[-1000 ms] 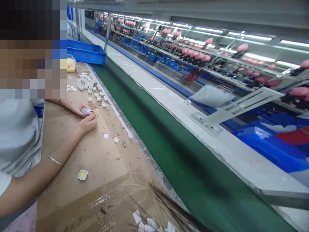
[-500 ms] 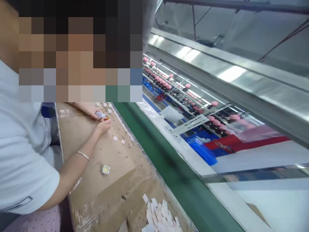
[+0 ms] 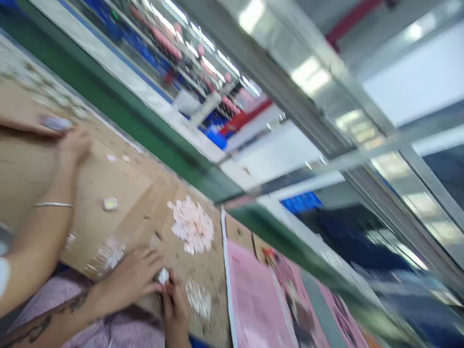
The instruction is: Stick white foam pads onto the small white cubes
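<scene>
Both my hands are low in the view, above the cardboard-covered table, and blurred by motion. A small white piece [image 3: 163,276] sits between them, its kind too smeared to make out. My left hand [image 3: 139,271], on a forearm with dark markings, grips it at the thumb side. From the right, my right hand [image 3: 177,300] pinches the same piece. Just beyond lies a pile of pale pink squares [image 3: 192,224]. Farther left a small white item with a yellow middle [image 3: 110,204] rests on the cardboard [image 3: 134,193].
At left, a co-worker's hand [image 3: 74,143] meets their other hand around a pale bottle [image 3: 56,123]. Several white pieces [image 3: 54,94] line the far left edge. A green belt [image 3: 108,111] runs behind the table. Pink sheets [image 3: 253,295] lie to the right.
The view has swung right and down, bringing my hands and the white piece into sight. The co-worker, pale squares and yellow-centred item have shifted left in the picture.
</scene>
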The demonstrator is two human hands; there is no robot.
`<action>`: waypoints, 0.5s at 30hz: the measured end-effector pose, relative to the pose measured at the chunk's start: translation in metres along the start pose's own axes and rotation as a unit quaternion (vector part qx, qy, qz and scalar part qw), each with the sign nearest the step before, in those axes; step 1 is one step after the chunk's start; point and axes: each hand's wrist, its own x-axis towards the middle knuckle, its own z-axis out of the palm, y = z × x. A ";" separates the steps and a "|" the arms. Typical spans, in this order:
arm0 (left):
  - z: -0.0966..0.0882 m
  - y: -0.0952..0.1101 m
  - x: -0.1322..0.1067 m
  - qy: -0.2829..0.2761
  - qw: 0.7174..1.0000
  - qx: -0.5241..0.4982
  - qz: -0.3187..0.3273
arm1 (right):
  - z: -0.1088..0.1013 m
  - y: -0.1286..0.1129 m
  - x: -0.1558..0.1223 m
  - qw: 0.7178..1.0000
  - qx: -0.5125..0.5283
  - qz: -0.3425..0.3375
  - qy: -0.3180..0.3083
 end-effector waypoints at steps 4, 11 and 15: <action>0.001 -0.017 -0.008 -0.056 0.995 -0.075 0.037 | -0.006 0.014 -0.028 0.998 -0.023 0.050 -0.018; -0.013 -0.012 -0.001 -0.054 0.993 -0.085 0.064 | -0.012 0.012 -0.025 0.996 0.018 0.074 -0.050; -0.016 -0.009 -0.002 -0.060 0.994 -0.057 0.069 | -0.017 0.007 -0.027 0.993 0.021 0.092 -0.070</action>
